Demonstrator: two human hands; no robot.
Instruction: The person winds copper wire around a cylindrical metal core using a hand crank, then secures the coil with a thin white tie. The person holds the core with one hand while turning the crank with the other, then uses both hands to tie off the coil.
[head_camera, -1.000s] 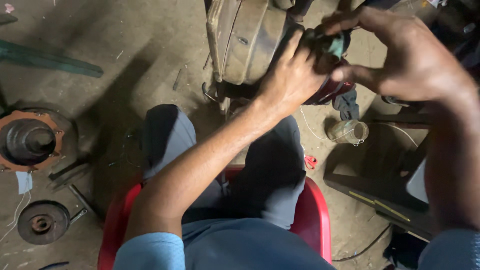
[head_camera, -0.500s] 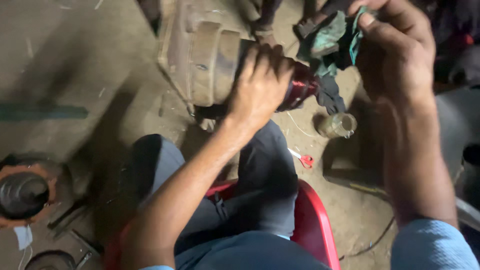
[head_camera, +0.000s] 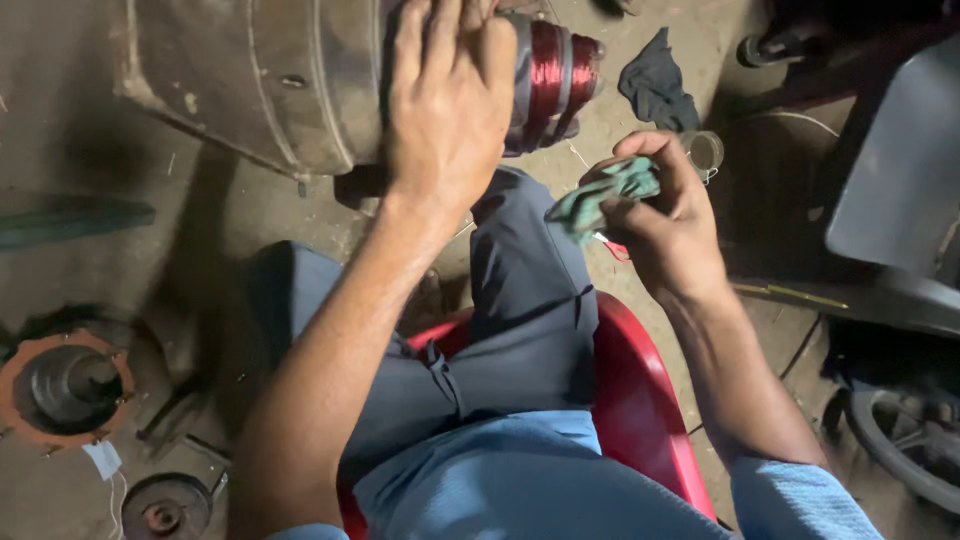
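A large grey motor housing (head_camera: 250, 80) lies on the floor in front of my knees, with red copper windings (head_camera: 555, 80) showing at its right end. My left hand (head_camera: 445, 110) rests flat on the housing beside the windings, fingers spread. My right hand (head_camera: 655, 215) is lower and to the right, over my thigh, closed around a crumpled green cloth (head_camera: 600, 195). I sit on a red plastic stool (head_camera: 640, 400).
A small glass jar (head_camera: 705, 150) and a dark rag (head_camera: 655, 85) lie on the floor to the right. An orange-rimmed round motor part (head_camera: 65, 385) and a pulley (head_camera: 165, 510) sit at lower left. A grey chair (head_camera: 890, 190) stands at right.
My right hand has dropped from the winding end down toward my lap, still with the green cloth. My left hand stays on the housing. The view has shifted closer.
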